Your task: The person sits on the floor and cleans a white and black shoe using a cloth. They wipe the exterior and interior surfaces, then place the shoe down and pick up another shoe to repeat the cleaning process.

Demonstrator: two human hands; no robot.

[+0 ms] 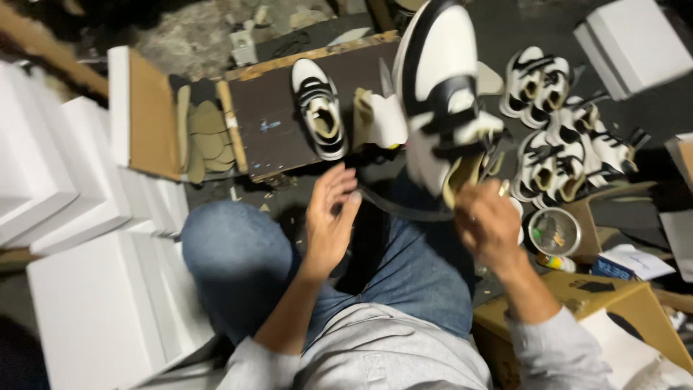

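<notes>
Head view looked down at a person sitting with blue jeans over bent knees. Far out to the left of the left hand stood stacks of plain white boxes (86,217), and one open box showed its brown cardboard inside. Past the left hand lay a dark brown flat wooden board (278,123), and on it sat one black and white leather sneaker (319,108), well away from the fingers. The left hand (328,220) was open, fingers spread a little, and it held nothing. A thin dark strap ran just beside it toward the other hand. The right hand (489,220) was closed around the bottom end of a big black and white sneaker (442,90), which stood up tall above it and looked blurry. Only one hand gripped that shoe, low down, so it could tip and drop onto the knees. To the right of the right hand lay a pile of more black and white sneakers (559,137) and a small round tin (554,231) just beside the wrist; a fallen shoe could knock that tin over.
</notes>
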